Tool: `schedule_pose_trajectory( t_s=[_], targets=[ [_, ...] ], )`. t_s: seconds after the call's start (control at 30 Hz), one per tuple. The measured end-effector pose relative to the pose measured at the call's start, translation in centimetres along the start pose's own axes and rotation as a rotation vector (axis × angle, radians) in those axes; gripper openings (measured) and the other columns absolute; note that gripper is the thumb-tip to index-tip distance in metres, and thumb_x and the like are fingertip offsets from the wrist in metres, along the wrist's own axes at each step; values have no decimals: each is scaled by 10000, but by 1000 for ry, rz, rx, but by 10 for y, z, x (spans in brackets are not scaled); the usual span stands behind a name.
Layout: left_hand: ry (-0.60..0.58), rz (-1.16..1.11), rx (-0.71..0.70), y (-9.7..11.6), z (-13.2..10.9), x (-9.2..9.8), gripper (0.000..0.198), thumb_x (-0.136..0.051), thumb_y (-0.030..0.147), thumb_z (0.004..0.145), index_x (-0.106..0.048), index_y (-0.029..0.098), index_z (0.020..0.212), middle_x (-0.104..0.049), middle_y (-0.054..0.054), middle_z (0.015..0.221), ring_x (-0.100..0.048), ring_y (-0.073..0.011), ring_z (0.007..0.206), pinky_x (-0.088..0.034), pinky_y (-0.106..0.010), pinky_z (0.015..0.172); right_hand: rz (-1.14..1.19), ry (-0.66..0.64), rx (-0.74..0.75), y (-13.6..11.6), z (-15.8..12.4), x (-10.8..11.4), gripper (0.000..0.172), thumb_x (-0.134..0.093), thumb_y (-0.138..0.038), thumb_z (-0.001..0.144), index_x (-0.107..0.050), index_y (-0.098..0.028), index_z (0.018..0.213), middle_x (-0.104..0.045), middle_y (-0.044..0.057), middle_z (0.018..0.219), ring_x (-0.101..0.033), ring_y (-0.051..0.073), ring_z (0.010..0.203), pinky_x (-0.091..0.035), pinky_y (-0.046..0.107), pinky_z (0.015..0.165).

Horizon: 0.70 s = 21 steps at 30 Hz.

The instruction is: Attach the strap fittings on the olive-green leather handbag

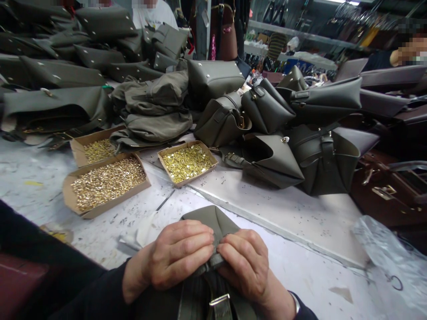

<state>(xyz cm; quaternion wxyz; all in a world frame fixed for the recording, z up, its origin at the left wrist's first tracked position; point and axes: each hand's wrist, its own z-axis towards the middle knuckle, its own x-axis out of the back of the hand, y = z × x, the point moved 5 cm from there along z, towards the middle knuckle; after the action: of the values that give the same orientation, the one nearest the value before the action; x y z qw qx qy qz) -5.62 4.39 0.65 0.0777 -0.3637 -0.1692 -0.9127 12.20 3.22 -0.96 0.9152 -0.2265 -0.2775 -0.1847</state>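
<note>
Three rivet boxes (107, 183) and piled bags (267, 133) lie beyond both hands (213, 262).

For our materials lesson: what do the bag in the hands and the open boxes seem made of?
Bag: olive, matte, smooth; folds softly, so probably leather or imitation.
Boxes: brown cardboard, raw-edged walls, holding shiny gold-coloured metal bits.
Both the left hand and right hand grip the bag.

Scuffed white worktable (300, 213) under bright light, crowded shelves (300, 33) of bags along the back wall.
</note>
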Motion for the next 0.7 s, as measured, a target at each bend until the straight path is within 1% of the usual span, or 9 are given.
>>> schedule_pose_trajectory(
  t_s=[0.07, 0.17, 0.33, 0.47, 0.5, 0.67, 0.7],
  targets=[
    [-3, 8, 11, -2, 0, -1, 258, -423, 97, 1036, -668, 61, 1104, -785, -150, 1059, -679, -215, 1195, -584, -388, 1047, 5, -13, -4, 1, 1, 0, 173, -514, -218, 1028, -655, -121, 1057, -725, 99, 912, -612, 197, 793, -529, 324, 702],
    [20, 23, -11, -2, 1, -2, 240, -453, 122, 1030, -666, 50, 1115, -781, -172, 1069, -689, -226, 1179, -606, -387, 1013, 5, -6, -15, 3, 0, 1, 188, -493, -243, 1038, -643, -133, 1064, -722, 93, 906, -621, 192, 788, -530, 327, 707],
    [95, 44, -50, -4, -2, -6, 236, -485, 157, 1018, -671, 58, 1124, -786, -169, 1026, -713, -230, 1130, -620, -374, 986, 3, -6, -32, 4, -4, -2, 171, -526, -239, 1022, -640, -140, 1102, -733, 95, 934, -632, 193, 811, -540, 330, 720],
    [155, 55, -81, -3, -3, -6, 209, -527, 161, 999, -672, 59, 1110, -787, -163, 980, -733, -235, 1079, -640, -361, 942, 13, 29, -44, 4, -7, -3, 173, -548, -250, 1015, -652, -136, 1096, -733, 105, 926, -634, 197, 812, -549, 334, 707],
    [151, 58, -77, -2, -2, -5, 209, -519, 160, 1003, -672, 61, 1105, -788, -161, 977, -734, -234, 1077, -640, -359, 941, 15, 37, -45, 4, -7, -4, 172, -550, -250, 1014, -655, -138, 1092, -733, 105, 920, -634, 196, 805, -548, 333, 700],
    [41, 87, 5, 3, 3, -1, 243, -448, 159, 1040, -665, 58, 1081, -787, -163, 1005, -720, -222, 1121, -617, -357, 988, 24, 45, -54, 3, -4, -5, 169, -556, -256, 1019, -660, -135, 1074, -725, 102, 903, -627, 192, 780, -531, 329, 695],
    [34, 90, 14, 3, 3, -1, 243, -446, 161, 1042, -664, 57, 1077, -786, -164, 1006, -719, -220, 1122, -615, -355, 993, 23, 51, -52, 2, -3, -5, 168, -559, -257, 1018, -661, -130, 1061, -722, 102, 893, -621, 190, 765, -523, 329, 689]
  ],
)
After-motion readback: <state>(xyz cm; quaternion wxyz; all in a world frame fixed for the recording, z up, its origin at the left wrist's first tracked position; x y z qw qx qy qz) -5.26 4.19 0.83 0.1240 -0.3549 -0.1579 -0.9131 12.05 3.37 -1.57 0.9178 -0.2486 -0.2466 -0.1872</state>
